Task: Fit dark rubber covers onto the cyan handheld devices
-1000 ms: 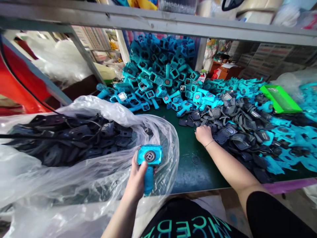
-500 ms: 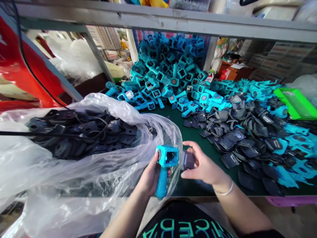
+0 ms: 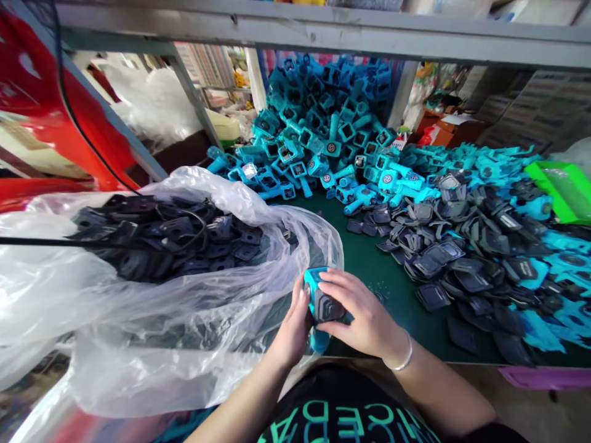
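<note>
My left hand (image 3: 294,327) is wrapped round a turquoise plastic housing with a handle (image 3: 319,342), just above the table's front edge. With its fingers over the top and thumb below, my right hand (image 3: 367,314) grips a dark grey stepped plastic cover (image 3: 328,306). The cover lies against the housing's open square face. Whether it is seated there I cannot tell, as my fingers hide part of its edge. The clear plastic bag (image 3: 318,237) reaches up beside my left hand.
Dark plastic parts (image 3: 170,237) fill the bag on the left. Turquoise housings (image 3: 332,132) are heaped at the back. Dark covers (image 3: 434,258) and flat turquoise pieces (image 3: 572,307) spread over the right side, near a green tray (image 3: 566,191). A metal beam (image 3: 295,34) crosses overhead.
My right hand has moved left, bringing the dark cover from beside the housing onto its open face. The housing has turned slightly in my left hand, and the view has shifted a little.
</note>
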A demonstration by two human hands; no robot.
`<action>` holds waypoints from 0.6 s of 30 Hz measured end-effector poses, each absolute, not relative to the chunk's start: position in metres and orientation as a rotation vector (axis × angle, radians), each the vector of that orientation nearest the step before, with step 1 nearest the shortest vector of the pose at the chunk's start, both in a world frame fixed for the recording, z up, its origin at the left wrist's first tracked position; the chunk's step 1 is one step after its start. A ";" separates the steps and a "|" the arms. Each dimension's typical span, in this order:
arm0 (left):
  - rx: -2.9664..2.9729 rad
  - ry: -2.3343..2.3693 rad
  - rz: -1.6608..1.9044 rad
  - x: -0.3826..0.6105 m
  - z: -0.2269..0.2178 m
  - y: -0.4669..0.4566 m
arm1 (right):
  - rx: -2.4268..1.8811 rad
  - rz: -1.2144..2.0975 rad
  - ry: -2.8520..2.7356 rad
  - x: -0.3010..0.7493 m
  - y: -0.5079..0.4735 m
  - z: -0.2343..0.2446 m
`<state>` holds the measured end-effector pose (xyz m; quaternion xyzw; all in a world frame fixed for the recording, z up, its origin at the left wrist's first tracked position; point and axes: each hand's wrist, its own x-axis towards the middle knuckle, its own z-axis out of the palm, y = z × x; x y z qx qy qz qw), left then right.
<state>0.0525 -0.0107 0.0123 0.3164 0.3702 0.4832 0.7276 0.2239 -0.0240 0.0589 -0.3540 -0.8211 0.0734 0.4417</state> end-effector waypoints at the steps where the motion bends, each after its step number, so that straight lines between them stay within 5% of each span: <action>1: 0.752 0.805 1.074 0.051 0.009 -0.012 | -0.859 0.136 -2.066 0.223 -0.025 0.058; 6: 0.787 0.729 1.165 0.055 0.010 -0.022 | -0.835 0.170 -2.067 0.227 -0.025 0.052; 13: 0.742 0.665 1.208 0.059 0.023 -0.032 | -1.071 0.801 -1.645 0.215 -0.035 0.046; 18: 0.622 0.680 1.221 0.063 0.033 -0.029 | -1.097 0.761 -1.527 0.200 -0.039 0.053</action>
